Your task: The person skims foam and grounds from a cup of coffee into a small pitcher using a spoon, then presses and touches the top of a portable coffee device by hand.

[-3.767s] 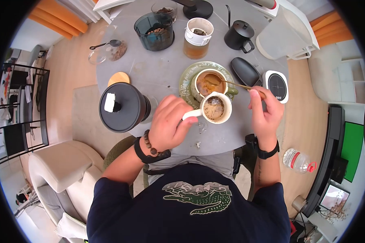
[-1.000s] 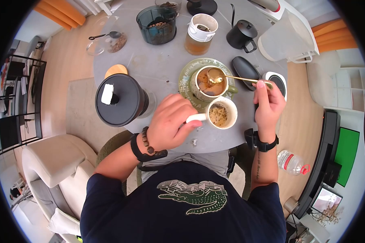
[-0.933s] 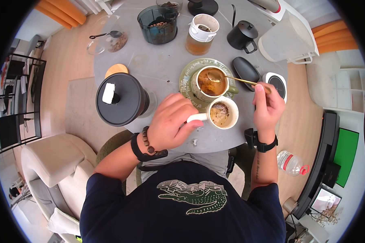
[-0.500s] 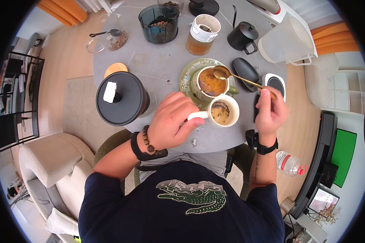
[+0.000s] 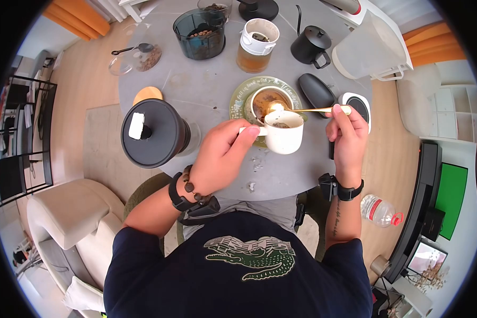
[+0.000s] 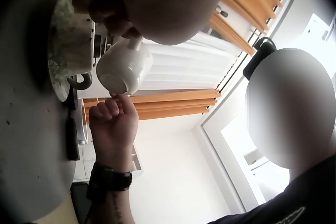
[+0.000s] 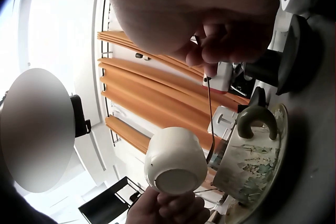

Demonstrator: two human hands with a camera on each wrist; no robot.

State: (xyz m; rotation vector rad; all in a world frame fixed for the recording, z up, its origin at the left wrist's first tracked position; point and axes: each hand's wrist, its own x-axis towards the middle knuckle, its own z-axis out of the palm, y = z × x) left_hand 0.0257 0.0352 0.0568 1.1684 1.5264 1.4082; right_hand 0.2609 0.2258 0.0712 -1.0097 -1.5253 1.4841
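My left hand (image 5: 222, 153) grips the handle of a small white cup (image 5: 284, 139), which is raised and tipped away from me toward the larger cup. A dark-specked liquid shows just inside its rim. My right hand (image 5: 347, 132) pinches the handle of a gold spoon (image 5: 315, 110). The spoon's bowl lies over the larger patterned cup (image 7: 247, 166), right by the white cup's far rim. In that larger cup sits brown coffee (image 5: 265, 102), partly hidden by the spoon and white cup. A green saucer (image 5: 238, 100) with lettering bears it.
A black-lidded canister (image 5: 151, 132) stands at left. Farther back are a dark tinted container (image 5: 199, 40) of beans, a glass with a white filter (image 5: 257, 45), a black kettle (image 5: 311, 45) and a clear pitcher (image 5: 368, 47). Right of the saucer lie a black tray (image 5: 317, 89) and a white scale (image 5: 359, 106).
My left hand has lifted and tipped the white cup away from me, from nearly upright. The spoon's bowl has come down toward me, closer to the white cup's rim.
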